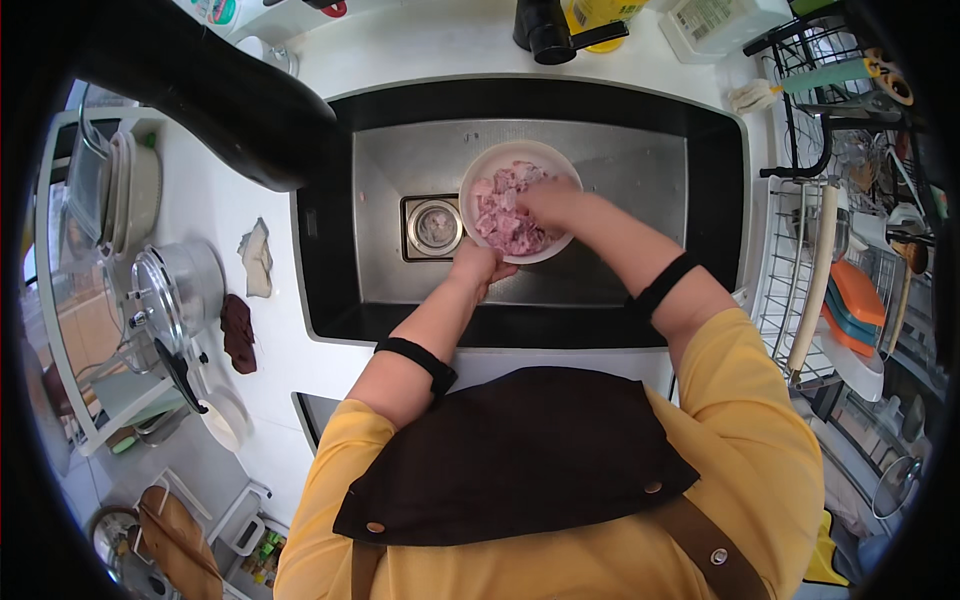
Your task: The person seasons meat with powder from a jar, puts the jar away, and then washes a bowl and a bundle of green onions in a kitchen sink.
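Note:
Over the steel floor of a dark-rimmed sink (637,172) is a white bowl (551,159) with many pieces of raw pink meat (504,216) in it. At the bowl's lower left, my left hand (481,266) grips the rim, its fingers reaching under the side. My right hand (553,204) is down inside the bowl on the meat. Its fingers are blurred and partly hidden, so whether they hold a piece cannot be told. Just left of the bowl lies the round drain strainer (436,227) in its square recess.
A black faucet (551,34) stands behind the sink. A thick black cylindrical object (225,97) juts in from the upper left. On the left counter are a pressure cooker (180,289) and cloths (257,259). Wire dish racks (795,277) line the right side.

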`<act>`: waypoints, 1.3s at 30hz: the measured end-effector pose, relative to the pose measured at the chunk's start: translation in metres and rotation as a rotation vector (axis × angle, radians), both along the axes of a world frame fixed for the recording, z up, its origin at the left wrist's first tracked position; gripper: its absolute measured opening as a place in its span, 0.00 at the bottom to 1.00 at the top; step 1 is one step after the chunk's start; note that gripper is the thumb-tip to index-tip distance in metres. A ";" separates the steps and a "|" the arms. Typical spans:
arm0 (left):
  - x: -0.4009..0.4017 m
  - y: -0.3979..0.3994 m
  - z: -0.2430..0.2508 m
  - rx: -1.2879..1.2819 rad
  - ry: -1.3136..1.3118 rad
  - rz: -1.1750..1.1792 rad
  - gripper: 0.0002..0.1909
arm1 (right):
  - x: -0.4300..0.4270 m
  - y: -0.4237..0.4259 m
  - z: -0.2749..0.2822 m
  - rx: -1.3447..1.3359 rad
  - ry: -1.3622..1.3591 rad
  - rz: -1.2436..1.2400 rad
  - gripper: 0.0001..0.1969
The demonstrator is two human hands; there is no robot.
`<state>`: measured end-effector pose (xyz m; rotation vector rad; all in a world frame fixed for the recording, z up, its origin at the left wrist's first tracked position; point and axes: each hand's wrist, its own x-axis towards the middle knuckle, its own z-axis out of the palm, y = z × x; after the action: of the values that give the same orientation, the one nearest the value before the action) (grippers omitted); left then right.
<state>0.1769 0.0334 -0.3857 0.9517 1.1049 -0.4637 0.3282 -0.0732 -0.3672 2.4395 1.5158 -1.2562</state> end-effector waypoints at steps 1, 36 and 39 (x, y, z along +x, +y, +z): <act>-0.001 0.000 0.000 0.012 -0.035 -0.025 0.27 | 0.007 0.001 0.011 -0.018 -0.020 -0.050 0.21; 0.000 0.001 -0.003 0.054 -0.019 -0.067 0.27 | 0.004 0.001 -0.013 0.148 0.034 -0.416 0.20; -0.001 0.005 -0.004 -0.004 -0.031 -0.080 0.27 | 0.016 0.014 0.032 0.101 -0.144 -0.439 0.21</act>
<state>0.1761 0.0384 -0.3897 0.9993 1.0406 -0.5140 0.3441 -0.0596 -0.3351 2.9667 1.0679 -1.0355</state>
